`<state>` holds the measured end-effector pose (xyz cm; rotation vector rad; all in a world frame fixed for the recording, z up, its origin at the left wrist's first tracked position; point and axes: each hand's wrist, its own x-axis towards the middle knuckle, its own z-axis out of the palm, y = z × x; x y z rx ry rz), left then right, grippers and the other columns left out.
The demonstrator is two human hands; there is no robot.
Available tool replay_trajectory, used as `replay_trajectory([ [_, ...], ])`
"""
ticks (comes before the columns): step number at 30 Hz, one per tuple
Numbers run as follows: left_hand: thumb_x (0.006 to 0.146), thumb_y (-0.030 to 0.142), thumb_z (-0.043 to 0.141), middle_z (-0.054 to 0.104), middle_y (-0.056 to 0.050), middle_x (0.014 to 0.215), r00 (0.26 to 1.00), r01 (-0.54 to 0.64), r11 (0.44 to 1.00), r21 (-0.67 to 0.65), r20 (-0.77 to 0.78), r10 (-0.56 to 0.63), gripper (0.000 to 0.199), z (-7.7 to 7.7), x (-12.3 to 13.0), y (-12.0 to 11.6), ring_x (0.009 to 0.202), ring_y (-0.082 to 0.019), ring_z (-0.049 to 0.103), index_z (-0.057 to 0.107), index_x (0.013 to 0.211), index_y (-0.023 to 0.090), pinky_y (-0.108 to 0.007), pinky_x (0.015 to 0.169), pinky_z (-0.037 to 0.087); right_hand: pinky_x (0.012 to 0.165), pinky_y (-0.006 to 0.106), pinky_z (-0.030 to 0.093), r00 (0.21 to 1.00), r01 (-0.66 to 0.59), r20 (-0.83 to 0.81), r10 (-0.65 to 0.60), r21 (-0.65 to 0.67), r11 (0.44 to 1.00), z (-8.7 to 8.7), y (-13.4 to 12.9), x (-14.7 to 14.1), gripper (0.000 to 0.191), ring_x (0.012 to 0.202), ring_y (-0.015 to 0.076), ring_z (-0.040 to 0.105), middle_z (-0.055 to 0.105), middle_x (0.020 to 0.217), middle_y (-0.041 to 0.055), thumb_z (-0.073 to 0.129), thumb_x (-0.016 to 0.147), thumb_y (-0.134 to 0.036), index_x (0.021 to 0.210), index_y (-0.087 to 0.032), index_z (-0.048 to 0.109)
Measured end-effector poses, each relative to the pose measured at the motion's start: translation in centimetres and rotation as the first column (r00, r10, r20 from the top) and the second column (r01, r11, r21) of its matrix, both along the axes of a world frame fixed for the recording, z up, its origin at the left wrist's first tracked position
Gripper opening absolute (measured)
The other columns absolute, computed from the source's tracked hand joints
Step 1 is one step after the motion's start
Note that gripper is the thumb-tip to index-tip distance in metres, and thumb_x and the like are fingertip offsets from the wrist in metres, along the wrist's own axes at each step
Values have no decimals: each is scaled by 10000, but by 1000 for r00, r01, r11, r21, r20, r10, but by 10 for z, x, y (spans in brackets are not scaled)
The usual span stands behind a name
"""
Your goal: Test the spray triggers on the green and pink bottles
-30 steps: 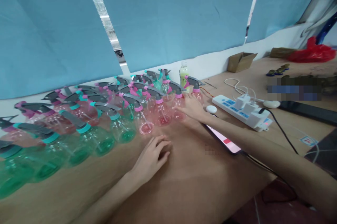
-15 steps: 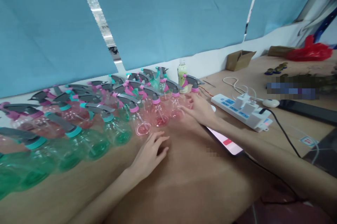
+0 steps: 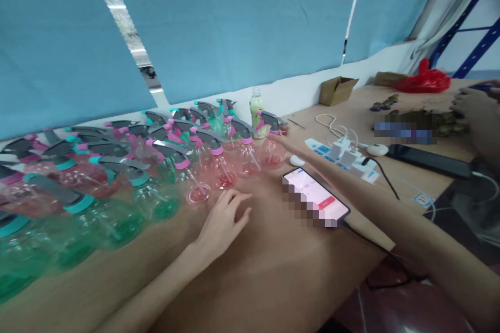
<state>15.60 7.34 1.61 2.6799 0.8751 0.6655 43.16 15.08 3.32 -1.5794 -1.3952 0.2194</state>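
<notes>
Many clear spray bottles with grey triggers stand packed in rows; a green-bottomed spray bottle [image 3: 156, 202] and a pink-bottomed spray bottle [image 3: 197, 189] are near the front. My left hand [image 3: 222, 216] rests palm down on the table before the pink ones, its fingers loosely bent and apart, holding nothing. Across the phone my right arm reaches to the spray bottle at the row's right end [image 3: 271, 156]. There my right hand [image 3: 284, 142] is beside the bottle's upper body, thin and blurred in view. Its fingers are mostly hidden, so I cannot tell whether they grip.
A lit phone [image 3: 326, 201] lies under my right arm, on a cable. Beyond are a power strip [image 3: 318, 146] with chargers, a drink bottle [image 3: 257, 109], an open carton [image 3: 338, 90], a red plastic bag [image 3: 424, 80] and a black device [image 3: 429, 161]. Another person's hand [image 3: 469, 103] is at the right.
The view has swung right, so things sit further left. My right hand has moved from in front of the end bottles to beside the last one, uncovering the phone. My left hand stays low.
</notes>
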Motion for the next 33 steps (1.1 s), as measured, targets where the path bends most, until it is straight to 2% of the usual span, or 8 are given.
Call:
replay_trajectory([
  [6, 868, 166, 461, 513, -34, 1018, 999, 30, 999, -18, 22, -29, 215, 2, 2, -3, 1000, -218, 487, 520, 1063, 233, -389, 871, 392, 662, 319, 440, 996, 78, -38, -77, 20, 997, 8, -6, -10, 336, 725, 201, 607, 676, 775, 65, 556, 716, -439, 851, -143, 641],
  [11, 866, 181, 476, 518, -29, 1034, 995, -7, 999, -50, 97, 12, 227, 1, 5, -1, 995, -206, 503, 493, 1085, 237, -379, 866, 406, 587, 290, 417, 993, 111, -55, -107, 72, 991, 35, -46, -12, 338, 660, 182, 574, 642, 715, 37, 579, 699, -463, 816, -152, 640],
  [14, 849, 216, 519, 522, -43, 1069, 974, -39, 993, -107, 217, 62, 347, 1, 8, -5, 1005, -206, 514, 418, 1181, 230, -376, 857, 424, 519, 270, 387, 990, -73, -119, 79, 54, 996, 48, -83, -31, 339, 570, 151, 532, 600, 624, 11, 594, 694, -487, 738, -151, 624],
  [16, 832, 271, 558, 478, -71, 1182, 957, -40, 987, -155, 280, 83, 495, 2, 9, -11, 1086, -230, 479, 327, 1268, 229, -400, 889, 411, 555, 273, 406, 961, -211, -173, 214, 36, 977, 52, -104, -52, 330, 613, 150, 548, 625, 686, 14, 606, 699, -476, 777, -156, 631],
  [21, 771, 368, 627, 311, -121, 1374, 959, -43, 978, -205, 265, 98, 783, 7, -7, -28, 1241, -304, 327, 138, 1368, 234, -487, 983, 310, 660, 285, 435, 855, -497, -140, 500, 60, 866, 46, -129, -111, 313, 750, 166, 582, 652, 818, 1, 616, 714, -440, 902, -191, 639],
  [25, 743, 385, 642, 301, -121, 1385, 962, -143, 975, -171, 209, 177, 784, 6, -36, -38, 1258, -325, 295, 163, 1349, 246, -540, 999, 255, 693, 300, 433, 838, -541, -61, 542, 42, 840, 40, -133, -145, 262, 788, 169, 578, 640, 840, 7, 595, 742, -415, 891, -201, 624],
  [30, 730, 356, 641, 355, -110, 1365, 956, -185, 965, -187, 194, 221, 718, 7, -76, -48, 1241, -303, 343, 249, 1318, 226, -496, 982, 315, 694, 332, 444, 826, -563, -6, 563, 9, 826, 31, -130, -176, 261, 756, 166, 567, 616, 833, 15, 604, 730, -428, 863, -204, 607],
  [33, 716, 343, 651, 439, -102, 1307, 958, -172, 959, -224, 190, 216, 681, 10, -96, -54, 1177, -288, 433, 308, 1290, 213, -469, 944, 375, 675, 341, 463, 783, -621, 17, 621, -3, 784, 28, -127, -192, 331, 739, 168, 559, 582, 816, 15, 653, 673, -452, 873, -198, 579],
])
